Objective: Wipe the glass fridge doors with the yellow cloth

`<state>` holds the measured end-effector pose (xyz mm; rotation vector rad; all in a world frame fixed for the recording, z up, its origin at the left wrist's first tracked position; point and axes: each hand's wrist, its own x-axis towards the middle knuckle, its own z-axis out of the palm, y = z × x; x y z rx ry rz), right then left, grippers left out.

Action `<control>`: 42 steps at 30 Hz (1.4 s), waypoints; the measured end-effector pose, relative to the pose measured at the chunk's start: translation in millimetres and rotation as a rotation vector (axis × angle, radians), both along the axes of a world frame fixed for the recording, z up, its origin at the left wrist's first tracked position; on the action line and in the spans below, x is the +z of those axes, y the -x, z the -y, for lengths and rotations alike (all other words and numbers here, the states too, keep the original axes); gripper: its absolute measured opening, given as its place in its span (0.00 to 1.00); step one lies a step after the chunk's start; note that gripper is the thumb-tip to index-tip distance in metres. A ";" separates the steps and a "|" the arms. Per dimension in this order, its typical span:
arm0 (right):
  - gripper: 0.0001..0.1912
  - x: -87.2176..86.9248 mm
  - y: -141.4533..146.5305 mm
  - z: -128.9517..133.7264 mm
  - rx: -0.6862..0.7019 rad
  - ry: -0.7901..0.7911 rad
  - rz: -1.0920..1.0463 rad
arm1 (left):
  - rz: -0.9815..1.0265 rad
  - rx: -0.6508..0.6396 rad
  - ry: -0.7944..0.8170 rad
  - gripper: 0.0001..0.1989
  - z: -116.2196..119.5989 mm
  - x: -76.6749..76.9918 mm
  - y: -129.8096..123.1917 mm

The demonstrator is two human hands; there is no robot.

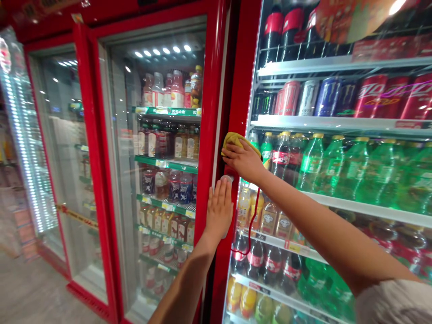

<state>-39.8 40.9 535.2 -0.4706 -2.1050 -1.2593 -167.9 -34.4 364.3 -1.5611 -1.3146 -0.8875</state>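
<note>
My right hand [243, 161] presses a folded yellow cloth [232, 139] against the red frame [243, 90] of the drinks cooler on the right, its fingers spread over the fabric. Below and slightly left, my left hand [220, 204] lies with fingers stretched out and pointing up, on the edge beside the gap between the two coolers. Nothing shows in my left hand. A grey round piece is partly visible at its fingertips. From near the right hand a thin red cord [250, 229] hangs in a loop over the glass.
Behind glass on the right are cans [329, 96] and green bottles [361, 171] on white shelves. A red-framed cooler [212, 90] with bottled drinks stands on the left. Farther left are another glass door and grey floor [47, 297].
</note>
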 end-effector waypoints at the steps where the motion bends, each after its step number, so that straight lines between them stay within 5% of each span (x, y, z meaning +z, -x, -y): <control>1: 0.15 -12.0 -4.8 1.5 -0.002 -0.003 0.013 | 0.001 -0.002 -0.004 0.39 0.2 -0.4 0.1; 8: 0.22 -110.2 -44.5 18.2 -0.059 -0.075 -0.073 | 0.028 -0.024 0.003 0.41 0.3 -4.1 0.8; 12: 0.18 -138.7 -64.5 23.5 0.032 -0.115 0.099 | 0.026 -0.050 -0.021 0.40 -0.6 -2.6 -0.1; 15: 0.16 -127.9 -74.9 21.7 0.024 -0.134 0.113 | 0.019 -0.039 -0.038 0.40 -2.0 1.3 -1.7; 20: 0.17 -73.9 -59.7 13.4 -0.032 -0.137 -0.140 | 0.018 -0.026 -0.044 0.41 -3.4 4.5 -2.6; 23: 0.18 -47.4 -35.7 10.3 -0.027 -0.116 -0.097 | 0.018 -0.017 -0.051 0.41 -2.3 2.9 -3.0; 28: 0.16 -28.1 -17.3 8.9 -0.019 -0.071 -0.026 | 0.017 0.005 -0.071 0.41 -2.7 3.5 -9.9; 32: 0.19 -31.9 -41.7 12.6 -0.026 -0.052 -0.254 | 0.029 -0.024 -0.075 0.42 -7.5 8.1 -18.9; 36: 0.22 -66.5 -71.6 20.0 -0.063 -0.027 -0.455 | 0.037 -0.046 -0.082 0.42 -8.4 9.5 -25.0; 39: 0.22 -97.7 -75.5 22.7 -0.089 -0.054 -0.396 | 0.032 -0.056 -0.081 0.42 -7.2 8.9 -26.6; 42: 0.21 -99.6 -69.0 20.9 -0.074 -0.053 -0.287 | 0.003 -0.077 -0.066 0.42 -9.0 10.6 -28.5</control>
